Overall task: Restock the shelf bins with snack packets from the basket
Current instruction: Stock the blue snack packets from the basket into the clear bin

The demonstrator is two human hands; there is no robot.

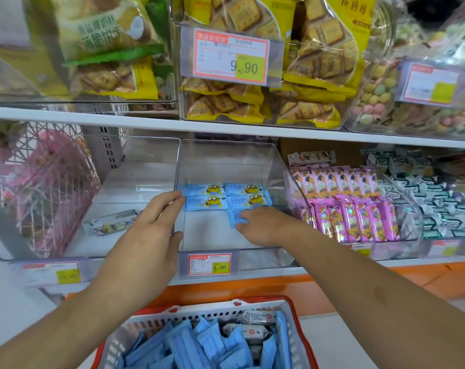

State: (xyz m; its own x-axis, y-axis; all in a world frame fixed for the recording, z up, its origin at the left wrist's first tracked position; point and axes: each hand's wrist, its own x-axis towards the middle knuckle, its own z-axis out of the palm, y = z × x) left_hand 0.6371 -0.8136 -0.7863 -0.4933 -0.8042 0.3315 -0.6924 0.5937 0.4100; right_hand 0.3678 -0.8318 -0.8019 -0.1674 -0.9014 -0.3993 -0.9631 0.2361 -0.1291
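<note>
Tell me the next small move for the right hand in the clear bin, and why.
Probably let go of the blue packet the right hand is setting beside the four already laid flat, then reach back to the basket, which holds many more.

Bright, even light; edges blurred and warped.

We see the basket [199, 339] cut off at six o'clock, its lower half out of frame. The right hand [263, 227] hides most of one blue packet [235, 218]. At nine o'clock the pink basket [39, 187] blurs; at three o'clock, the tag [429, 85] print is unreadable.
</note>
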